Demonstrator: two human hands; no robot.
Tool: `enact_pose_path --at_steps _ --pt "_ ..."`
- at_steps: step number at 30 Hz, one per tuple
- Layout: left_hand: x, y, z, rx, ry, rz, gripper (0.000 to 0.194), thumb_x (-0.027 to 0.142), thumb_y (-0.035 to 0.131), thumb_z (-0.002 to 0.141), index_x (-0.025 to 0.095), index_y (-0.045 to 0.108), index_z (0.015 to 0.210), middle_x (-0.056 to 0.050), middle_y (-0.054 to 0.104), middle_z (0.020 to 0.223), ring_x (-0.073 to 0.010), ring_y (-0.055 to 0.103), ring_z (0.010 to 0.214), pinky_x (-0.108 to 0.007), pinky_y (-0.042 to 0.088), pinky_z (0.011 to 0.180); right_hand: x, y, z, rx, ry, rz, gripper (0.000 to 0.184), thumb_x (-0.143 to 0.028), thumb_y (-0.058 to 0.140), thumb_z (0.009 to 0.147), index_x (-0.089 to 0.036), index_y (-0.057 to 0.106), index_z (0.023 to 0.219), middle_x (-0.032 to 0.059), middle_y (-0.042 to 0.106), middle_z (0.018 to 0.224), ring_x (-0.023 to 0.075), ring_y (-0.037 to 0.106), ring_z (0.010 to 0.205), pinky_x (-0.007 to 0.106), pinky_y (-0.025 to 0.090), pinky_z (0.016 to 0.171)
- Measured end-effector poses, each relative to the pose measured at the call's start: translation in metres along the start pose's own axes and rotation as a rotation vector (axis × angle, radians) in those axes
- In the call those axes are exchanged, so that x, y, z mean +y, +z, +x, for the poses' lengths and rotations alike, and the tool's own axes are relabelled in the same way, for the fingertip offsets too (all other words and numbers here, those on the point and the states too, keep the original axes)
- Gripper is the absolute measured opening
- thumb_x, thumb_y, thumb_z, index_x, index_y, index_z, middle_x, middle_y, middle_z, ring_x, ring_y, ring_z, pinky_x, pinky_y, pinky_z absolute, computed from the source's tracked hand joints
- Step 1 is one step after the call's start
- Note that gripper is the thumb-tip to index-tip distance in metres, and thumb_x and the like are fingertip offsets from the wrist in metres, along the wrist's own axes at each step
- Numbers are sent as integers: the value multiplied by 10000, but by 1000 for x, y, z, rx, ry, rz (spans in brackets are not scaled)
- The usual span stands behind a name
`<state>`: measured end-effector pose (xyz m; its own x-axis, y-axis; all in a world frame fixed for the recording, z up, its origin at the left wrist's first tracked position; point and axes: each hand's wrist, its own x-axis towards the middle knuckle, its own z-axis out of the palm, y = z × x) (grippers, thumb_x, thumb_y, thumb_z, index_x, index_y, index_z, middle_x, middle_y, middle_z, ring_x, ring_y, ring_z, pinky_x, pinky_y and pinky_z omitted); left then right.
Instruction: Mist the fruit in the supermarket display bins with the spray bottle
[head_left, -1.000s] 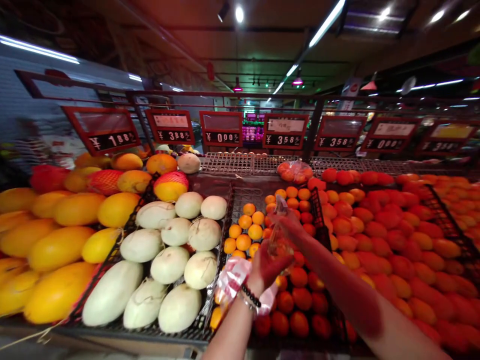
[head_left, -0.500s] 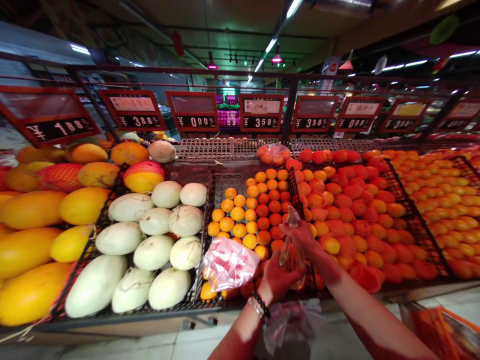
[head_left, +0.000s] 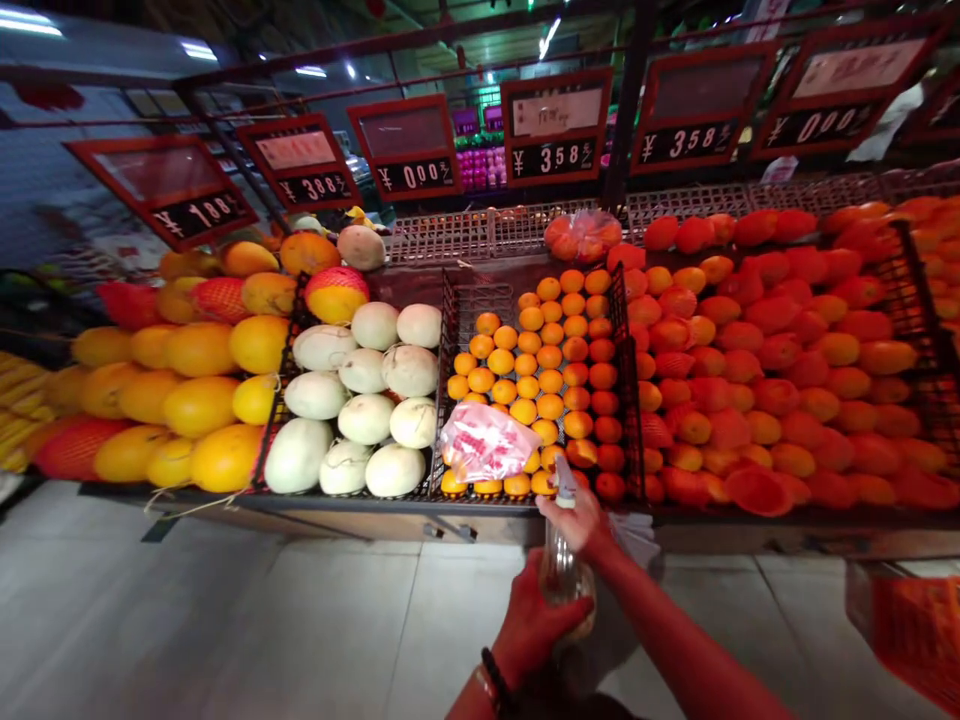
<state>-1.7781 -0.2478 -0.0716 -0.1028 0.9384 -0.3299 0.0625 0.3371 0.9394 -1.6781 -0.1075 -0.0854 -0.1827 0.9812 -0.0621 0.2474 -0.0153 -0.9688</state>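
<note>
My left hand [head_left: 534, 628] is wrapped around the bottom of a clear plastic bag [head_left: 564, 578] that seems to hold a few small oranges. My right hand [head_left: 579, 517] pinches the twisted top of the same bag just above. Both hands are held over the tiled floor, in front of the fruit stand's edge. Right beyond them is a black wire crate of small oranges [head_left: 551, 370], with a loose pink-printed plastic bag [head_left: 486, 440] lying on its front corner.
White melons [head_left: 360, 400] and yellow melons [head_left: 187, 390] fill the stand's left side. Larger oranges [head_left: 765, 350] cover the right. Red price signs [head_left: 553, 128] hang behind. An orange shopping basket [head_left: 915, 630] sits at the lower right, on the grey tiled floor [head_left: 225, 620].
I have backed away from the stand, so the fruit looks farther off and the floor shows. Both hands came down and towards me with the clear bag.
</note>
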Motion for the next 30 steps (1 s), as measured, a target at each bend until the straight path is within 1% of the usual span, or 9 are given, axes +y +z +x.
enact_pose_path --at_steps 2,6,9,13,16,19,24,27,30 --pt "-9 0 -16 46 5 -18 500 312 902 767 191 649 1180 -73 803 1114 -277 731 1029 -392 576 918 1 11 -10 -50 -22 9 428 -516 748 776 -222 726 1087 76 807 989 298 758 943 424 619 892" --pt "-31 4 -42 162 -39 -45 450 300 881 808 210 614 1159 -46 791 1045 -251 734 980 -368 577 891 -1 35 -31 -163 -34 38 179 -403 688 774 -244 661 850 -25 675 723 200 633 694 325 491 673" --pt "-42 4 -57 182 -80 -211 511 296 886 827 207 584 1230 -56 800 1091 -252 744 1020 -366 590 901 -5 52 -45 -216 -19 37 95 -340 656 774 -251 623 769 -53 596 630 176 569 619 305 409 607" --pt "-53 6 -70 218 -61 -305 569 317 925 815 196 584 1255 -76 806 1128 -258 752 1063 -372 592 947 -13 58 -55 -270 -36 48 165 -348 701 767 -245 700 896 5 749 815 231 682 781 344 527 756" --pt "-58 12 -70 214 -59 -292 525 337 899 829 213 587 1232 -71 806 1106 -258 758 1022 -376 602 899 -14 48 -59 -251 -54 54 273 -366 725 760 -241 734 1003 42 799 972 261 720 910 378 562 871" --pt "-55 23 -64 222 -57 -146 494 319 925 756 252 622 1140 -59 809 1004 -284 755 923 -415 596 837 -6 27 -61 -202 -44 48 125 -357 706 761 -255 686 830 -14 716 759 227 670 752 347 532 755" --pt "-29 42 -52 130 -7 -47 513 246 937 631 239 652 1057 -71 827 1028 -304 762 953 -423 606 863 14 -13 -61 -42 61 61 216 -470 739 760 -272 657 788 -12 673 638 244 663 613 361 557 596" --pt "-18 50 -44 44 5 -105 525 192 928 586 212 657 1036 -73 833 1009 -279 759 914 -384 606 804 15 -33 -61 15 120 103 428 -550 764 740 -250 728 1044 54 790 876 291 749 659 428 647 599" --pt "-17 50 -36 -16 8 -125 633 235 975 571 195 672 1125 -96 849 1081 -289 772 932 -400 602 806 8 -44 -60 44 148 152 765 -556 815 758 -224 653 1429 101 827 1084 335 812 776 463 694 644"
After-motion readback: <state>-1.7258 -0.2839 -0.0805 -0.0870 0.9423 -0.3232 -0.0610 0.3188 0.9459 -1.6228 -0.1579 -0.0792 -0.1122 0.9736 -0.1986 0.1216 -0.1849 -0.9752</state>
